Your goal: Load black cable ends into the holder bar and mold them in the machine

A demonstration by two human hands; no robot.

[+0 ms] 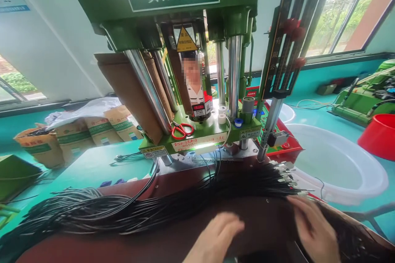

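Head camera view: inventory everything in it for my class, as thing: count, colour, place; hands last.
table: one, reddish-brown, foreground
cables: many, black, across the table
tall machine: one, green, beyond the cables
warning triangle: one, yellow, on tall machine
figure, printed or real unclear: one, white-topped, tall machine's centre
scissors: one pair, red-handled, tall machine's base
cardboard: at least one, brown, tall machine's left
sacks: about four, brown, background left
low machine: one, green, background right
tray: one, red, beside tall machine
tubs: at least two, white, right
bucket: one, red, far right
windows: at least two, clear, both sides
left hand: one, bare, over the table
right hand: one, bare, near cable ends
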